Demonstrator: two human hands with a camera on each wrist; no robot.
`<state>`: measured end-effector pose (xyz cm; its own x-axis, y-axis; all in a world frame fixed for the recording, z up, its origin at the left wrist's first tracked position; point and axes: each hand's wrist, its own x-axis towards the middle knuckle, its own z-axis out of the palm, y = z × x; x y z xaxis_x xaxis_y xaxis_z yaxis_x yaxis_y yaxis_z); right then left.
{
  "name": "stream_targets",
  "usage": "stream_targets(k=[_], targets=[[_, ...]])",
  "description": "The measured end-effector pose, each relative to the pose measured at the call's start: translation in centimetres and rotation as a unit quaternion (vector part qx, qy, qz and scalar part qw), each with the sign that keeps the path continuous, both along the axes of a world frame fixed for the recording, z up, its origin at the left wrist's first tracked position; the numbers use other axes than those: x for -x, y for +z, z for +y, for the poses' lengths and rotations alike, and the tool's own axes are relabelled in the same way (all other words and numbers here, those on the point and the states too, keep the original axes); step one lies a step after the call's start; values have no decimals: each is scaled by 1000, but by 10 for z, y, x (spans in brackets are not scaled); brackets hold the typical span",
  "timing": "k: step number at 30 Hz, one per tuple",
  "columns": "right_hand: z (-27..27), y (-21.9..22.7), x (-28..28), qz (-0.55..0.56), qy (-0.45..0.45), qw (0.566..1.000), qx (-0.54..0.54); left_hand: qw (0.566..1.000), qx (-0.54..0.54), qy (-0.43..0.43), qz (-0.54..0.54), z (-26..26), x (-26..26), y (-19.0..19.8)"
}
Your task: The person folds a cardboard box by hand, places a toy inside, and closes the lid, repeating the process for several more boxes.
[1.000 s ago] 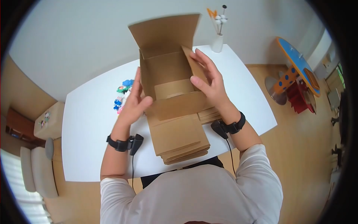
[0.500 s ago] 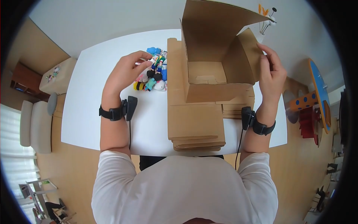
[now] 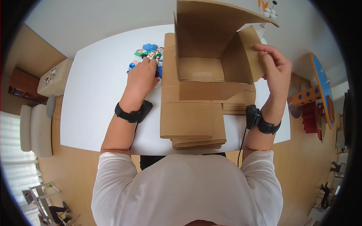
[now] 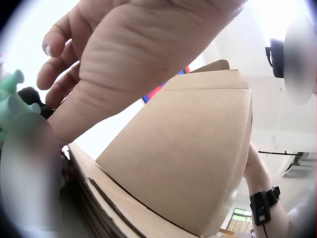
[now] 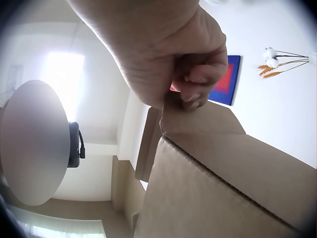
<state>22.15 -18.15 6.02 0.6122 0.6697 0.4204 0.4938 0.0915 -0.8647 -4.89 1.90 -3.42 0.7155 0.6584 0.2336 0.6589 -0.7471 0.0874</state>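
An open cardboard box (image 3: pixel 215 90) stands on a stack of flat cardboard, its lid raised at the back. At its right side flap (image 3: pixel 249 49), my right hand (image 3: pixel 277 69) pinches the edge between thumb and curled fingers. The right wrist view shows that hand (image 5: pixel 173 59) on the upright flap (image 5: pixel 198 116). Left of the box, my left hand (image 3: pixel 142 79) reaches down over a pile of small colourful toys (image 3: pixel 150 48), partly covering them. Its fingers (image 4: pixel 57 39) are spread and loosely bent in the left wrist view, beside a mint-green toy (image 4: pixel 15 104) and a dark one.
Flat cardboard pieces (image 3: pixel 192 120) lie stacked on the white table (image 3: pixel 94 98), in front of and under the box. A vase with cotton stems (image 3: pixel 269 14) stands behind the box's right side. A blue round table (image 3: pixel 320 86) is off to the right.
The box shifted from between both hands to the right side of the view. My left hand left the box and moved onto the toys; the right hand now pinches the flap.
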Motion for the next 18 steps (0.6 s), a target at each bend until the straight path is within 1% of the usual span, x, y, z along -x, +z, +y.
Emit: stream_targets(k=[4, 5, 8, 11, 13, 14, 15, 18], targets=[[1, -7, -7, -41, 36, 999, -1, 1000, -13, -20, -15, 1, -4, -2], [0, -5, -4, -34, 42, 998, 12, 1000, -14, -23, -17, 3, -3, -4], [4, -9, -4, -37, 57, 997, -31, 999, -4, -31, -29, 6, -2, -6], [1, -4, -5, -35, 78, 996, -10, 999, 14, -43, -27, 5, 0, 3], [0, -1, -3, -33, 90, 995, -3, 997, 37, -55, -44, 3, 3, 10], [1, -3, -5, -36, 73, 997, 1, 996, 49, -61, -53, 4, 4, 13], [2, -6, -8, -38, 56, 998, 6, 996, 64, -50, -43, 6, 4, 15], [-1, 2, 0, -27, 34, 998, 37, 987, 98, -91, -87, 14, 6, 16]])
